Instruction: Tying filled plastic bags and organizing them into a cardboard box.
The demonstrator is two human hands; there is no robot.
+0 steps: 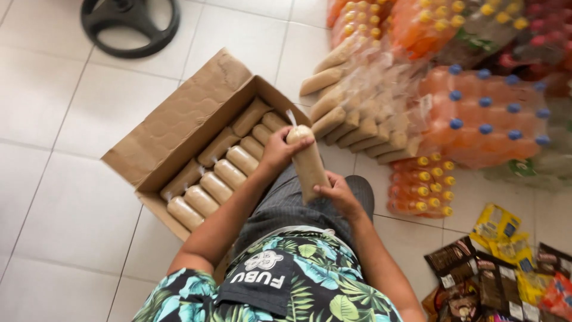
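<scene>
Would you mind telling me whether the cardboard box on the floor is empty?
No, the cardboard box holds rows of tan rolls lying side by side, while both hands grip another roll above the lap.

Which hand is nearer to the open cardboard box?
Left. The left hand grips the top of the beige roll right beside the cardboard box. The right hand holds the roll's lower end, farther from the box.

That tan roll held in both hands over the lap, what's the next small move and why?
Probably lower the tan roll into the cardboard box. The left hand grips its top and the right hand its lower end, and similar rolls already lie there in rows.
</scene>
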